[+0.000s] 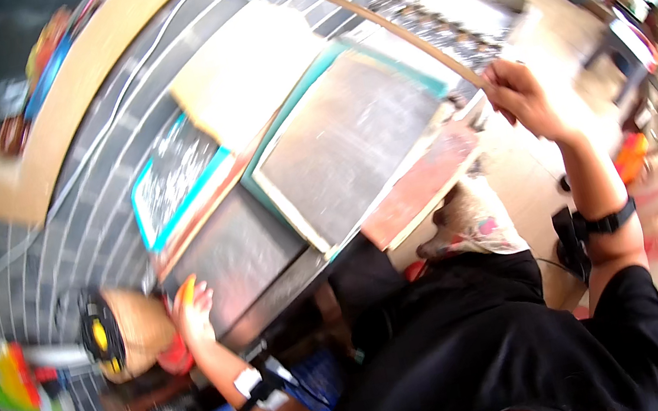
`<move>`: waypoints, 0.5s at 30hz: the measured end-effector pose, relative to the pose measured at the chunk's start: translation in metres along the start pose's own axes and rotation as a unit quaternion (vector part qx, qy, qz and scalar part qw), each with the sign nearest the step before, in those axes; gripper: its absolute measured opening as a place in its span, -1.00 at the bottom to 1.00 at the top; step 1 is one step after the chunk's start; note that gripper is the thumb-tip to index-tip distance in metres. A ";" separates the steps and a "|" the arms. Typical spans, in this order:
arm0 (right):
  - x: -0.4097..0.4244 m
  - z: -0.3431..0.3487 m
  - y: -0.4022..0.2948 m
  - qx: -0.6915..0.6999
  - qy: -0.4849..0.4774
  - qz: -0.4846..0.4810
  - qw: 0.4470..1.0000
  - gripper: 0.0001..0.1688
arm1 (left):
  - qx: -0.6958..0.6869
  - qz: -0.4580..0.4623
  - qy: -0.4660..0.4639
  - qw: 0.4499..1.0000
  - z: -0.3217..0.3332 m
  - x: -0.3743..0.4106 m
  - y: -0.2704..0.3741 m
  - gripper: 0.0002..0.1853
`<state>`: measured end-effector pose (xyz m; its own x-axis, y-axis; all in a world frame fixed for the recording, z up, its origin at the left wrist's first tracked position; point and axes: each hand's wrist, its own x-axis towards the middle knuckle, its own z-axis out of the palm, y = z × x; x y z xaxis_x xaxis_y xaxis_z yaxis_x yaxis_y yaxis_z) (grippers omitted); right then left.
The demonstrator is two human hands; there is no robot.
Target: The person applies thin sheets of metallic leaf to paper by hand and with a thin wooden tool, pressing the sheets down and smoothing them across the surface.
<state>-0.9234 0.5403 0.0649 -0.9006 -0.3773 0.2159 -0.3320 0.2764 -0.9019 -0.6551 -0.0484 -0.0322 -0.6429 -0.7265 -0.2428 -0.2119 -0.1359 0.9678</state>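
Observation:
My right hand (518, 96) is closed around one end of a long, thin brown stick (405, 37), which slants up and to the left over the bench. At the lower left, my left hand (194, 308) holds a small orange object (189, 289) near the table's left end; blur hides what it is. Between the hands lies a flat grey board (351, 142) with pale edges, resting on a green mat (272, 199). A dark grey surface (234, 248) is beside it on the left.
Behind the board are a blue-rimmed tray (181, 172) and a pale sheet (252, 67) near the tiled wall. A reddish board (421, 182) lies on the near side. A brown container (136, 328) stands left of my left hand. A wooden shelf (99, 61) is at upper left.

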 end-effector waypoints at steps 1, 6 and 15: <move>0.004 -0.016 0.002 0.013 0.034 0.010 0.999 -0.90 | 0.033 0.018 0.032 0.999 0.008 0.001 0.006 -0.67; -0.018 -0.045 -0.041 -0.025 0.111 0.101 0.988 -0.85 | 0.080 0.160 0.012 0.984 0.107 -0.031 0.051 -0.69; -0.096 -0.001 -0.024 -0.099 -0.110 0.002 0.989 -0.72 | 0.047 0.358 -0.192 0.913 0.270 -0.058 0.092 -0.67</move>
<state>-0.8292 0.5708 0.0658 -0.8260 -0.5535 0.1061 -0.3966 0.4372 -0.8072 -0.8363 0.1634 0.0532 -0.8483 -0.3147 0.4258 0.3119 0.3530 0.8821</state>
